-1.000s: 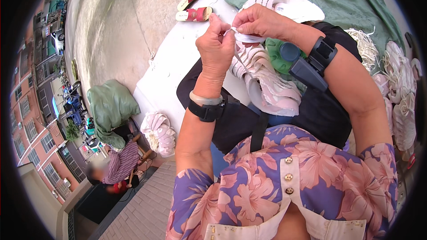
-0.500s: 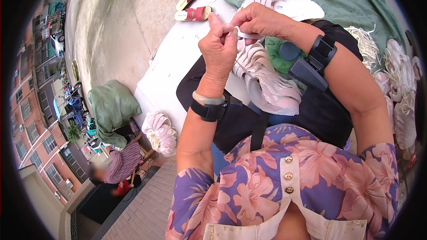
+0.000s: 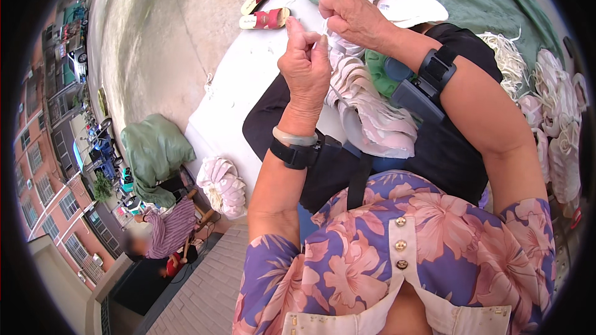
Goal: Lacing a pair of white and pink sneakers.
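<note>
At upper centre, the left hand (image 3: 305, 65) and right hand (image 3: 352, 17) each pinch-grip one white shoe upper (image 3: 397, 6); two red sandals (image 3: 264, 3) lie upper left.

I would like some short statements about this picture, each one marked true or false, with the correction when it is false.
1. The left hand is raised with its fingertips pinched together. True.
2. The right hand lies flat on the ground. False: it is lifted and grips the edge of a white fabric piece.
3. Both wrists carry a black strapped device. True: one on the left wrist, one on the right forearm.
4. A pair of red sandals lies on the ground beyond the hands. True.
5. The stack of pale fabric pieces on the lap is bright blue. False: it is whitish pink.
</note>
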